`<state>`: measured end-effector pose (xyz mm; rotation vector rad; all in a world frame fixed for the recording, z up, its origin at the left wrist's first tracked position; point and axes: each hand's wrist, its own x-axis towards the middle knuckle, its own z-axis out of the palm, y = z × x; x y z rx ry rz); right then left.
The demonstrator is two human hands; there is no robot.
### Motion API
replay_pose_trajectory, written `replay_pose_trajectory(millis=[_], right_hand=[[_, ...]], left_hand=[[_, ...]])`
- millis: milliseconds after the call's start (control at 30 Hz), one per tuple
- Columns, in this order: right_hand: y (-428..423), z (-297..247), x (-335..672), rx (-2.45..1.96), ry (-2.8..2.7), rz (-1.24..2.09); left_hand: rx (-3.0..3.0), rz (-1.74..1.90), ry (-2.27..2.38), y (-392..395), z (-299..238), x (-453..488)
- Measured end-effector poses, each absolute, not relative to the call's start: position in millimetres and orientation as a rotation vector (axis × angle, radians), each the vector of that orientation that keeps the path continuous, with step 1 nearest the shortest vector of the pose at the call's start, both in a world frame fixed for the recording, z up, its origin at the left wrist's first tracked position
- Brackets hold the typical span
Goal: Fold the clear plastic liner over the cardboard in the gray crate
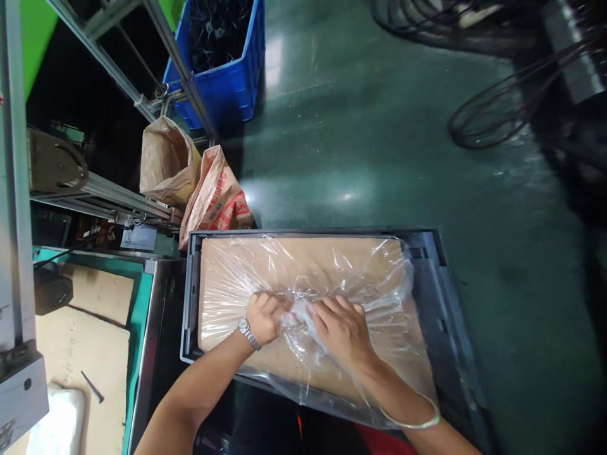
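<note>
A clear plastic bag (360,272) lies over a brown cardboard sheet (222,303) inside a dark grey crate (446,297). My left hand (265,316), with a wristwatch on the wrist, is closed on a gathered bunch of the bag's plastic. My right hand (341,328), with a bangle on the wrist, grips the same bunch right beside it. Both hands meet near the middle of the crate's near side.
A workbench (137,316) with cardboard pieces and a black screw stands at the left. Two paper sacks (190,183) lean behind the crate, by a metal frame. A blue bin (227,69) sits further back. Dark cables (493,107) lie on the green floor at the right.
</note>
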<state>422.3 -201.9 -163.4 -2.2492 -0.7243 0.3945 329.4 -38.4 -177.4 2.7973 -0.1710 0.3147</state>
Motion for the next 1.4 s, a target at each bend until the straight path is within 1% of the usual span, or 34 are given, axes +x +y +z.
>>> replay_pose_trajectory(millis=[100, 167, 367, 467, 600, 700, 833, 967, 1133, 1267, 1400], right_hand=[[-209, -162, 421, -2.467, -0.969, 0.112], [-215, -167, 421, -2.559, -0.998, 0.033], [-233, -193, 415, -2.685, -0.938, 0.039], [-235, -199, 408, -2.705, -0.915, 0.035], [-231, -198, 400, -2.701, -0.889, 0.037], [-230, -197, 397, -2.673, -0.849, 0.035], [-234, -197, 398, -2.590, -0.770, 0.045], [-233, -191, 400, -2.454, -0.656, 0.114], [-216, -173, 401, -2.316, -0.620, 0.213], [-207, -156, 402, -2.226, -0.845, 0.264], [-216, -150, 412, -2.105, -1.193, 0.189]], left_hand=[[2.939, 0.316, 0.024, -37, -176, 327], [3.006, 0.234, 0.052, -36, -176, 326], [3.047, -0.061, 0.021, -27, -183, 318], [3.058, -0.072, 0.060, -20, -184, 312], [2.968, -0.008, 0.165, -17, -172, 312], [2.617, -0.017, 0.202, -31, -163, 326], [2.251, -0.321, 0.364, -67, -172, 359], [2.259, -0.451, 0.396, -85, -183, 383], [2.270, -0.628, 0.204, -76, -167, 377], [2.314, -0.660, -0.018, -74, -163, 366], [2.339, -0.586, 0.060, -77, -174, 363]])
